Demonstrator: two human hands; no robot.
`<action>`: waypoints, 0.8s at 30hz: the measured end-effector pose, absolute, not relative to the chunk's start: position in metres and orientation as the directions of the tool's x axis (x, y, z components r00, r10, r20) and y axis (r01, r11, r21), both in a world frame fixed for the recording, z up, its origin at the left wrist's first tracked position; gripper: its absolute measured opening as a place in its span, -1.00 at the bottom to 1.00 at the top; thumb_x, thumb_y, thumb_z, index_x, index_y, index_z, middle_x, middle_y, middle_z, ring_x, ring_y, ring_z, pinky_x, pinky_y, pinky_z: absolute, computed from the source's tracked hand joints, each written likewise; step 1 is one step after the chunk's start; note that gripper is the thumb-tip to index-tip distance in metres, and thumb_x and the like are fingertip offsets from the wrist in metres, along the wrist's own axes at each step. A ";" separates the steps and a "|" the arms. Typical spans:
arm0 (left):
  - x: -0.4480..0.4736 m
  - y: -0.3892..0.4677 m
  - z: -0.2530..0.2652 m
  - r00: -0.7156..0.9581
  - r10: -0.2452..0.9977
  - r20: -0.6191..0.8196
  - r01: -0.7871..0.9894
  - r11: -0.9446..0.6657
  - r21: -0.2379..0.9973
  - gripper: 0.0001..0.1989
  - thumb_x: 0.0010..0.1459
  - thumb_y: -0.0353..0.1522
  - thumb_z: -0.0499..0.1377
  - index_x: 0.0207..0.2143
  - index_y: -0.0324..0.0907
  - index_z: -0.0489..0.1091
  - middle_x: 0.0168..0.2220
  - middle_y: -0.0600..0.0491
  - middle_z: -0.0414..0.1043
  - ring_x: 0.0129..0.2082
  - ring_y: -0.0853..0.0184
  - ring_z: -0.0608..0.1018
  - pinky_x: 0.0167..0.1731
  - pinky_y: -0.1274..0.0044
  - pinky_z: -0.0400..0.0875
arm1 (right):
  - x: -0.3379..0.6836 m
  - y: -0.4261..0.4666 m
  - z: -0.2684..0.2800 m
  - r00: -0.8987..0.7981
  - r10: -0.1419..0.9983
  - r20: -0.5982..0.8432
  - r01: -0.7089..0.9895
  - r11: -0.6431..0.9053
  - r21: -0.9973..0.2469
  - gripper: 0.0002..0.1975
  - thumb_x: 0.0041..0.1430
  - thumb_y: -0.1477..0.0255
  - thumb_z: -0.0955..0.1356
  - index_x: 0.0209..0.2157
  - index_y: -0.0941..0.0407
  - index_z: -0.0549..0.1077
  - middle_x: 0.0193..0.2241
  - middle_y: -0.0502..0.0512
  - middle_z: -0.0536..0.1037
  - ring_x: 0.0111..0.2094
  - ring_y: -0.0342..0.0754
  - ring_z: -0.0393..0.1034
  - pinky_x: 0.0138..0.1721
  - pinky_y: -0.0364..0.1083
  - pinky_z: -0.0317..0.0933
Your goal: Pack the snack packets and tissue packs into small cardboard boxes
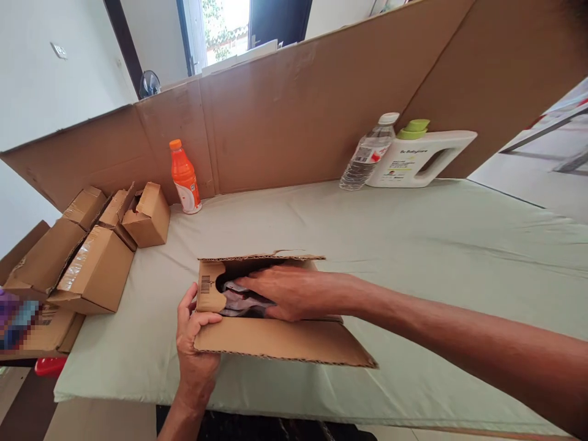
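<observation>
An open cardboard box (285,337) lies in front of me, its long flaps spread to the near and far sides. My left hand (197,337) grips the box's left end, thumb over the near flap's corner and fingers around the outside. My right hand (294,291) reaches into the box from the right, its fingers and thumb spanning a crinkled plastic-wrapped package (241,300). Part of that package and some of the right fingertips are hidden by the hand and box walls. A barcode shows on the box's left inner flap, beside a curved cut-out.
Several small cardboard boxes (98,266) cluster at the left. An orange bottle (185,177) stands by the cardboard partition (285,116). Farther right, a clear water bottle (367,153) leans against a white detergent jug (408,162). A pale green cloth (459,245) covers the table.
</observation>
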State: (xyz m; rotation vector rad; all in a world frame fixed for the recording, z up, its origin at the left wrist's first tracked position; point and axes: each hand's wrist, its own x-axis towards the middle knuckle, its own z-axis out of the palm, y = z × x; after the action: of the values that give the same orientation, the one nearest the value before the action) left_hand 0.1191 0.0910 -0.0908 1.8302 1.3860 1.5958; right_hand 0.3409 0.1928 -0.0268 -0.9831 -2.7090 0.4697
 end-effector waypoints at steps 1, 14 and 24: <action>0.120 0.091 -0.091 -0.108 0.820 0.562 0.419 -0.475 0.774 -0.87 0.22 -0.46 0.23 -0.27 -0.09 0.56 0.33 -0.10 0.24 0.14 0.13 0.53 -0.07 0.38 0.54 | 0.333 0.194 -0.027 -0.726 0.688 0.007 0.657 0.695 -0.292 -0.56 0.15 0.56 0.41 0.09 0.14 0.57 -0.14 0.23 0.69 -0.22 0.13 0.62 -0.19 -0.04 0.41; 0.056 0.135 -0.094 0.312 0.932 0.184 0.392 -0.303 0.869 0.08 0.08 -0.11 0.41 0.47 -0.08 -0.14 0.51 -0.25 -0.21 0.49 -0.16 -0.02 0.39 -0.02 -0.01 | 0.320 0.204 -0.023 -0.586 0.755 -0.294 0.808 0.570 -0.146 -0.68 0.23 0.61 0.29 -0.15 0.14 0.66 -0.29 0.26 0.70 -0.26 0.14 0.61 -0.46 -0.13 0.17; 0.059 0.191 -0.110 0.559 0.821 0.115 0.267 -0.309 0.913 0.38 -0.16 0.25 0.37 0.49 -0.20 -0.18 0.50 -0.24 -0.12 0.49 -0.20 -0.03 0.43 0.05 -0.12 | 0.321 0.203 -0.019 -0.600 0.741 -0.302 0.799 0.575 -0.175 -0.64 0.21 0.68 0.26 -0.19 0.17 0.67 -0.31 0.27 0.69 -0.33 0.08 0.58 -0.47 -0.11 0.06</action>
State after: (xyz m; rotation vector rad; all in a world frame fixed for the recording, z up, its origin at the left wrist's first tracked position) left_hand 0.0587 0.1911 -0.1102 1.8475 0.8899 0.7359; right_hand 0.3208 0.2026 -0.0191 -1.4641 -2.9580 0.4960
